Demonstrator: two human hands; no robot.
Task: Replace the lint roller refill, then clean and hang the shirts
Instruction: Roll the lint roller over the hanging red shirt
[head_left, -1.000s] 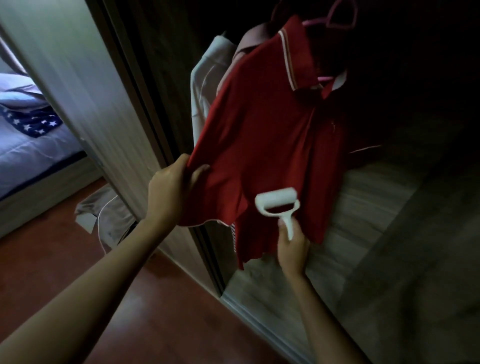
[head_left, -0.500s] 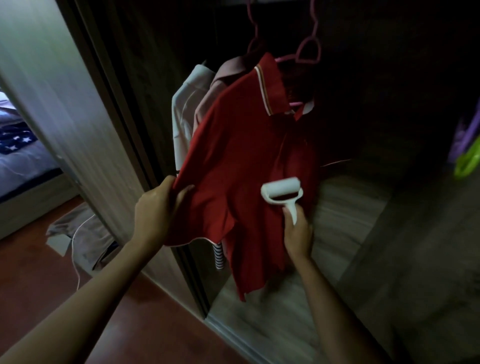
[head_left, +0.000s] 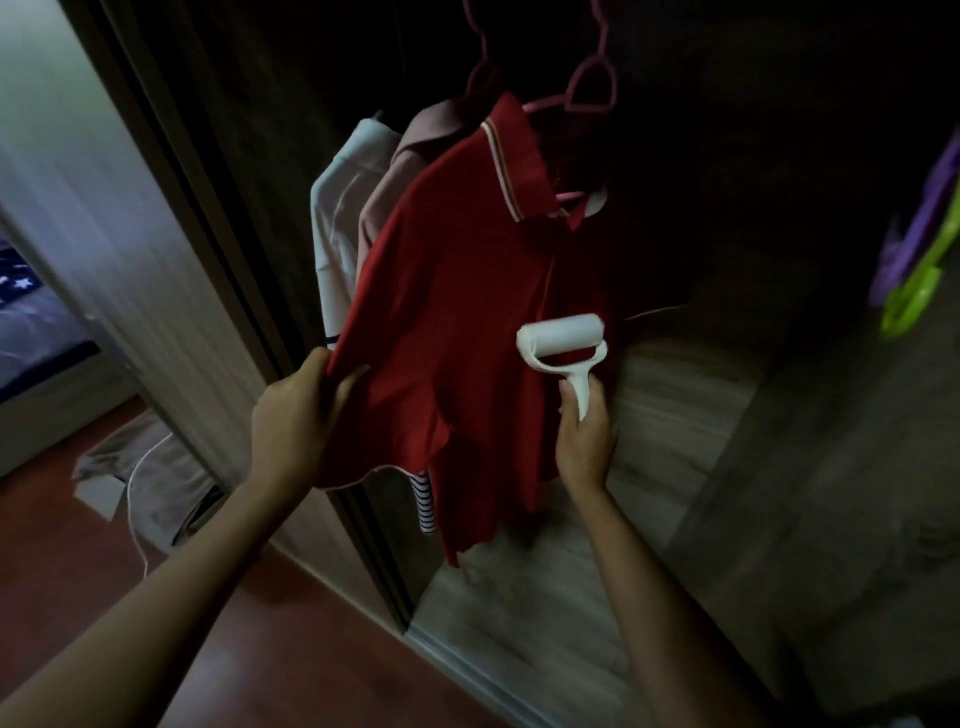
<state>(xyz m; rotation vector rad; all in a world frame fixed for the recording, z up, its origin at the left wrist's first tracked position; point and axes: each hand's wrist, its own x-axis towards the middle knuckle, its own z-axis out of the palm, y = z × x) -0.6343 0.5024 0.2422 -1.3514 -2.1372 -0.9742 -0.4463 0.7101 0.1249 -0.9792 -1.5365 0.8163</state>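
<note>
A red polo shirt (head_left: 457, 291) hangs on a pink hanger (head_left: 592, 88) inside a dark wardrobe. My left hand (head_left: 296, 415) grips its left sleeve and pulls the cloth out to the left. My right hand (head_left: 584, 436) holds the handle of a white lint roller (head_left: 563, 343), whose roll lies against the shirt's front at mid height. Behind the red shirt hang a pink shirt (head_left: 410, 156) and a white shirt (head_left: 337, 218). A striped garment (head_left: 423, 501) peeks out below the red hem.
The wardrobe's sliding door frame (head_left: 218, 249) stands left of the shirts. A wooden wardrobe floor (head_left: 649, 467) lies below them. Purple and green hangers (head_left: 919, 270) hang at the right edge. A beige cloth with a white cord (head_left: 145, 478) lies on the red floor; a bed (head_left: 36, 322) is far left.
The lint roller has moved up the shirt's front, from near the hem to mid height. My left hand keeps its grip on the sleeve. The view has shifted left and down.
</note>
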